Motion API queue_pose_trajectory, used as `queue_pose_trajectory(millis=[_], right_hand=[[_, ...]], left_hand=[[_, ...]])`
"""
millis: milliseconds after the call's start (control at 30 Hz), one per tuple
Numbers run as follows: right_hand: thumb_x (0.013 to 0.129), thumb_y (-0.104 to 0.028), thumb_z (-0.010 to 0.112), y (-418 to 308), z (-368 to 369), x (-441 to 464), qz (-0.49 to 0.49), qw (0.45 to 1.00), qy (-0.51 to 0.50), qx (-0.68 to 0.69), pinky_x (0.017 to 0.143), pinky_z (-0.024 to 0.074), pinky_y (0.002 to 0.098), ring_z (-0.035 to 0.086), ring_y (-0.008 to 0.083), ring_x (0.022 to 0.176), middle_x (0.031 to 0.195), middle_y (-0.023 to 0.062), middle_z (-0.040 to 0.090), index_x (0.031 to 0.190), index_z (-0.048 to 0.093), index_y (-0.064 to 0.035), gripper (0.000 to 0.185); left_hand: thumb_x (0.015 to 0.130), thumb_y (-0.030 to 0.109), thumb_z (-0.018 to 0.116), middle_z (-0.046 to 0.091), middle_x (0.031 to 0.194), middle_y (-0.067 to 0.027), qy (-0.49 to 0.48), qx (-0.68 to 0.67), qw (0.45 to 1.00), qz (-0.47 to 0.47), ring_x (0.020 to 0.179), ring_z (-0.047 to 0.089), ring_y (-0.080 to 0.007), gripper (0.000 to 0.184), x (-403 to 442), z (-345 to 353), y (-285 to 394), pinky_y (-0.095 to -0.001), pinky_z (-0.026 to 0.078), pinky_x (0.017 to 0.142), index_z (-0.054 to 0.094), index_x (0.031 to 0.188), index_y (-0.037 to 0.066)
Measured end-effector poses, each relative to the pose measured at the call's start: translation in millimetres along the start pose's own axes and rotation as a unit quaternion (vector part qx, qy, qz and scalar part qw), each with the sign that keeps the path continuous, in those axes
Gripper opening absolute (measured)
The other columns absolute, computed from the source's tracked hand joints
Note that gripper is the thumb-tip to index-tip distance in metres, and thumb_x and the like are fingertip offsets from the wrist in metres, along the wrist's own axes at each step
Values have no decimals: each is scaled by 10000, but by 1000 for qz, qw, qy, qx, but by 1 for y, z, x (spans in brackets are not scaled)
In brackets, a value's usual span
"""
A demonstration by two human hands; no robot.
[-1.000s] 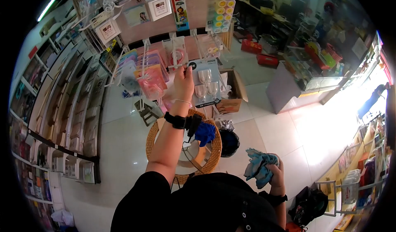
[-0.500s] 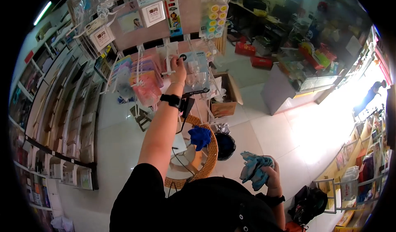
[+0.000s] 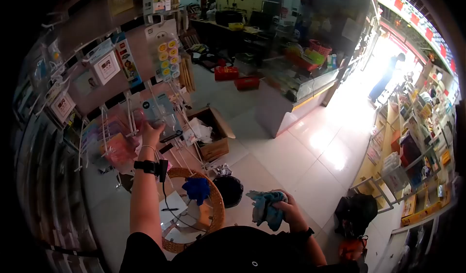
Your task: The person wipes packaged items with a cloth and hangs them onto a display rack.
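My left hand [image 3: 152,131] reaches up to the hanging display, at the lower left edge of a blue-grey hook pack [image 3: 165,113]. Its fingers are partly spread near the pack; whether they grip anything is too small to tell. Pink and orange plastic packs [image 3: 118,150] hang on white prongs just left of it. At the lower right, my right hand [image 3: 289,210] is closed round a crumpled blue-grey cloth [image 3: 266,209], held over the tiled floor.
Below the display stands a round wicker-edged table [image 3: 219,206] with a dark blue cloth [image 3: 197,190]. Beside it are a black bin [image 3: 228,190] and an open cardboard box [image 3: 217,149]. A glass counter [image 3: 286,103] stands beyond. A person [image 3: 386,79] is near the bright doorway.
The view has swung to the right, so the display now lies further left. My left hand has moved slightly down along the hook pack. My right hand still holds the cloth.
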State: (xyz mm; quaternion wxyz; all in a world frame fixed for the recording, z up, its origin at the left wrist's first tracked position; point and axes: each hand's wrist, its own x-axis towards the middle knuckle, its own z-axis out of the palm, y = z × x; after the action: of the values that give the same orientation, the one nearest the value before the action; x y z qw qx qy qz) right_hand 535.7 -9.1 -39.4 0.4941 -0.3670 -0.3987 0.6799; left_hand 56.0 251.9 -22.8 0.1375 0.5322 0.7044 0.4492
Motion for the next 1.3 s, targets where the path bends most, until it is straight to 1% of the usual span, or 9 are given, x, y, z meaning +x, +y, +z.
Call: queue_pose_trajectory(millis=[133, 233, 400, 633, 867, 967, 1100, 1133, 1300], right_hand=[[768, -77, 614, 5, -5, -2, -7, 1000, -8, -1, 860, 497, 321, 612, 200, 934, 1027, 104, 633, 1119, 578, 10, 364], [764, -84, 618, 3, -5, -7, -16, 1000, 12, 1, 860, 496, 325, 611, 200, 940, 1028, 102, 632, 1122, 575, 11, 373], [750, -82, 613, 5, -12, -16, -18, 999, 33, -2, 858, 496, 328, 612, 207, 947, 1034, 106, 631, 1124, 570, 19, 390], [704, -54, 604, 11, -13, -28, -17, 997, 78, 4, 834, 507, 326, 622, 209, 920, 1004, 114, 642, 1087, 580, 43, 396], [696, -65, 553, 11, -1, -20, -12, 999, 48, -1, 833, 513, 351, 628, 239, 914, 1002, 142, 642, 1068, 564, 49, 389], [692, -81, 537, 7, 6, -13, 1, 999, 49, -12, 841, 506, 366, 625, 253, 918, 1009, 155, 637, 1077, 551, 51, 407], [692, -83, 540, 18, 0, 1, 2, 999, 29, -35, 836, 507, 358, 626, 251, 920, 1001, 155, 638, 1083, 550, 62, 418], [692, -84, 541, 18, 4, 7, 3, 999, 20, -30, 831, 509, 352, 627, 250, 916, 998, 155, 639, 1086, 550, 66, 421], [742, -143, 622, 10, 41, 46, 37, 993, -66, -86, 798, 503, 286, 619, 177, 883, 972, 99, 636, 1092, 576, 40, 397]], left_hand=[[764, 295, 739, 525, 1207, -307, 130, 163, 976, 69, 1142, 509, -429, 708, 20, 17, -4, -453, 425, 960, 400, 1242, -102], [779, 254, 716, 544, 1166, -301, 40, 165, 985, -25, 1075, 547, -427, 616, 31, 9, 12, -462, 463, 901, 426, 1197, -92], [800, 207, 680, 557, 1140, -289, 70, 183, 981, -5, 1027, 564, -424, 499, 45, 19, 4, -478, 477, 855, 463, 1149, -77], [832, 448, 604, 645, 991, -254, 5, 307, 951, 41, 902, 627, -406, 549, 49, 27, -13, -474, 501, 803, 617, 1053, -55], [846, 467, 586, 632, 1037, -278, -4, 108, 991, 81, 1001, 597, -418, 579, 3, 3, -3, -476, 474, 855, 568, 1169, -12], [857, 447, 598, 645, 1028, -251, -110, 129, 985, 43, 981, 612, -400, 538, -41, -35, 33, -456, 486, 822, 569, 1149, -3], [903, 359, 602, 668, 875, -119, -59, 29, 994, 90, 827, 653, -227, 379, -132, -63, 47, -322, 505, 730, 590, 1081, 25], [910, 338, 605, 652, 899, -82, -101, -92, 988, 74, 831, 629, -179, 366, -155, -54, 35, -298, 497, 738, 578, 1115, 36], [906, 304, 631, 457, 1337, -116, -368, -416, 825, -111, 1147, 506, -181, 674, -264, -2, 37, -308, 455, 913, 295, 1445, 78]])
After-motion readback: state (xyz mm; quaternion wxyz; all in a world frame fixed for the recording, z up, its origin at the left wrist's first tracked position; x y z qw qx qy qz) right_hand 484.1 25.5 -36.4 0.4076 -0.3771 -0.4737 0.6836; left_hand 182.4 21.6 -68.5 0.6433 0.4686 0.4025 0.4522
